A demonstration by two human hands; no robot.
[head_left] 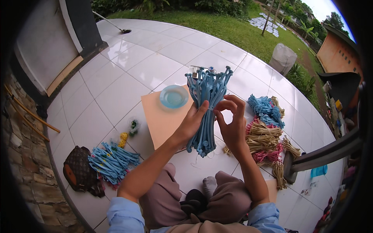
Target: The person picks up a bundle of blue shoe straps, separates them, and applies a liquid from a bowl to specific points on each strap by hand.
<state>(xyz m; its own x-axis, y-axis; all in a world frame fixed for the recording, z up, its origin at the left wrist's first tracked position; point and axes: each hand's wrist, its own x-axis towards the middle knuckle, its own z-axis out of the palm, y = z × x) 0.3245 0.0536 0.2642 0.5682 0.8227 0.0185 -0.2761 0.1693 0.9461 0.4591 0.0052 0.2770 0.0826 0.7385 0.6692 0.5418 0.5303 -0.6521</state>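
A thick bundle of light blue cords [206,128] with knotted ends stands upright in front of me. My left hand [193,121] is wrapped round its left side at the middle. A thin pale string [211,109] circles the bundle's waist. At that string, the thumb and forefinger of my right hand [232,122] pinch together, the other fingers curled above. Below and behind the bundle is a peach-coloured board [157,126] on the floor, bearing a clear blue bowl [173,97]. A small glass jar partly shows behind the bundle's top.
To the right lie piled bundles of blue cords [266,108], beige cords [262,136] and pink cords [268,155]. On the left are loose blue cords [112,161], a yellow roll [123,139] and a brown backpack [79,169]. A dark post [326,153] juts in at right.
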